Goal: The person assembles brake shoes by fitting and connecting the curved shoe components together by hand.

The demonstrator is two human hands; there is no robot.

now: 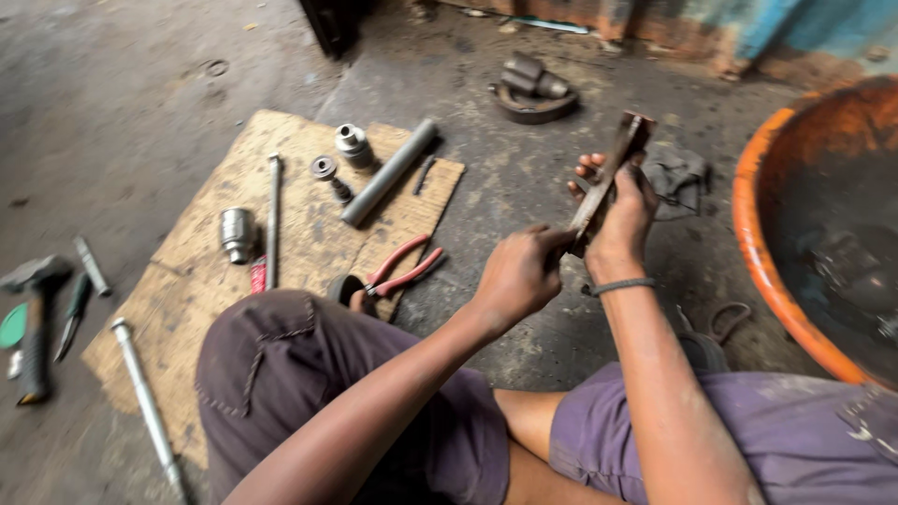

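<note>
Setting: grimy concrete floor [140, 84] of a workshop, seen from above a seated person's knees; a worn cardboard sheet [196, 271] lies on it as a work mat.
Right hand [625, 210]: fingers closed around the middle of a flat, rusty metal bar [613, 173], holding it tilted up and away from the body, above the floor.
Left hand [516, 276]: clenched at the bar's lower end; whether it grips the bar itself or a small tool pressed against it cannot be told, since the fist hides the spot.
On the cardboard: red-handled pliers [404, 266] near the knee, a grey steel tube [388, 173], two sockets [354, 145], a long thin rod [272, 220] and a short chrome cylinder [236, 232].
Off the mat: a hammer [36, 323] and a small screwdriver [73, 313] at far left, a dark cloth [678, 178] behind the bar, a greasy metal part [531, 89] farther back.
Right edge: an orange basin [762, 234] holding dark liquid and submerged parts.
Progress, as a judgement: work on the bar looks under way, not finished; the tools lie spread out and untouched for now, and nothing appears fitted onto the bar.
</note>
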